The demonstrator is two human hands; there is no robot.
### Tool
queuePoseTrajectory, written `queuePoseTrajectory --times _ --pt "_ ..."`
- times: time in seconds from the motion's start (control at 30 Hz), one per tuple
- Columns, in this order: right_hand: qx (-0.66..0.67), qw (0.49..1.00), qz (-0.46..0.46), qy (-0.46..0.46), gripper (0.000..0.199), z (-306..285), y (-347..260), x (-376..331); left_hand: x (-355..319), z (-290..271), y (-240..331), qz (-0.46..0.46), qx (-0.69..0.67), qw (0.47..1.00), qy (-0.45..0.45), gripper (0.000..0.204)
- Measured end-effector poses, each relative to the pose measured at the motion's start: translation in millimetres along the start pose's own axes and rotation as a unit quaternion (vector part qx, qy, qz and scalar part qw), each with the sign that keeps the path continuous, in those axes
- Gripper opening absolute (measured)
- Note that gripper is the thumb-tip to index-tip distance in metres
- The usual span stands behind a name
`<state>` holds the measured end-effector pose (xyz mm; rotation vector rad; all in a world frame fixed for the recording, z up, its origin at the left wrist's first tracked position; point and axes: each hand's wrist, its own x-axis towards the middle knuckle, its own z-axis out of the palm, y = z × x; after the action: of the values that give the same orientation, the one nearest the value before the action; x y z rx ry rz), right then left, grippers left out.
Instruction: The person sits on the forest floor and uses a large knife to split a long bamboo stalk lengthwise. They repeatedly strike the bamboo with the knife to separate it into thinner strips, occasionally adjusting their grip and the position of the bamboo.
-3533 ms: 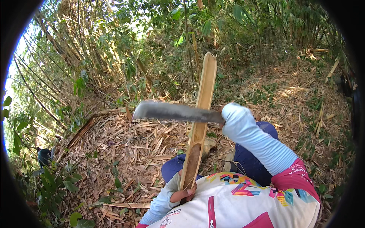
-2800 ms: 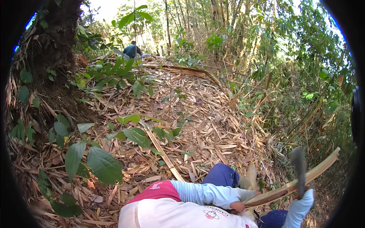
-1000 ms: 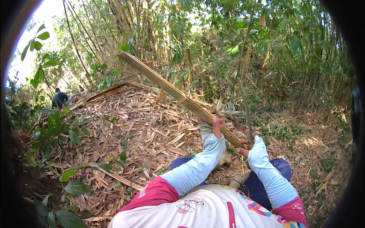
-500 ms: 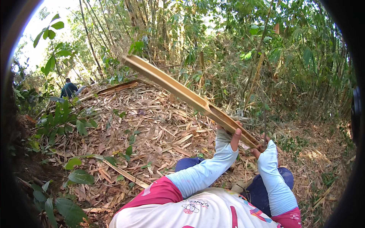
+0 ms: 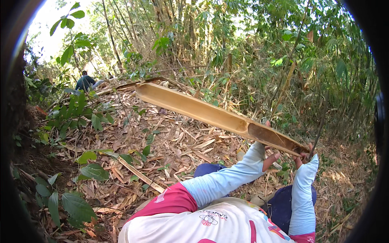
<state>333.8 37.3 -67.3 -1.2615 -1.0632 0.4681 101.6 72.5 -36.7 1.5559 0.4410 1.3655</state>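
Split bamboo steadied at its near end by both hands

A broad slope covered in dry tan leaves (image 5: pixel 184 139) is bordered at the far right by a dense green bamboo thicket (image 5: pixel 263 52). At the far left, a co-worker in a dark top (image 5: pixel 84 82) is seen, well apart.

A long, pale-yellow, half-round piece of split bamboo (image 5: pixel 221 118) is held aloft above the slope, slanting from the far left down to the near right, with its hollow turned up towards the wearer, so that the inner wall and a cross-partition are exposed. A brown-stained hollow is seen on the near-right side of that partition.

A thin dark blade (image 5: pixel 321 124) is held upright beside the bamboo's right end, apparently so that this end can be touched without the tool being put down.

The bamboo is cradled from beneath by the left hand (image 5: pixel 269 158), thumb at the near edge and a fingertip over the far edge, probably to carry its weight. Its right end is pinched by fingers of the right hand (image 5: pixel 304 158); how the blade's handle is gripped cannot be told.
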Motion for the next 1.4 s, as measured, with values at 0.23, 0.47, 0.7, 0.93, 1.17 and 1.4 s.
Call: queuePoseTrajectory --times 0.23,0.47,0.7,0.93,1.17,1.4 --pt "-0.027 0.996 -0.083 0.030 0.078 -46.7 -0.8 22.5 8.5 -90.0 39.4 -0.230 -0.245 0.942 -0.002 0.081" --pt "-0.053 0.995 -0.090 0.005 0.083 -91.6 -2.1 48.3 -12.0 -157.4 65.4 -0.249 -0.475 0.814 -0.224 0.111" --pt "-0.084 0.992 -0.089 0.026 0.078 -123.8 9.7 65.6 -31.3 -156.2 74.4 -0.205 -0.414 0.887 -0.013 0.097" --pt "-0.167 0.983 -0.057 0.043 0.078 -149.4 -0.1 56.9 -26.7 -133.1 100.4 -0.104 -0.369 0.908 0.169 0.083" --pt "-0.196 0.974 -0.106 0.049 0.084 -154.1 -11.5 52.2 -19.0 -208.7 100.7 -0.153 -0.134 0.979 0.008 0.073" --pt "-0.215 0.972 -0.089 0.021 0.089 -148.8 -44.6 51.6 -12.0 -166.1 137.9 -0.211 0.321 0.917 -0.107 0.028"
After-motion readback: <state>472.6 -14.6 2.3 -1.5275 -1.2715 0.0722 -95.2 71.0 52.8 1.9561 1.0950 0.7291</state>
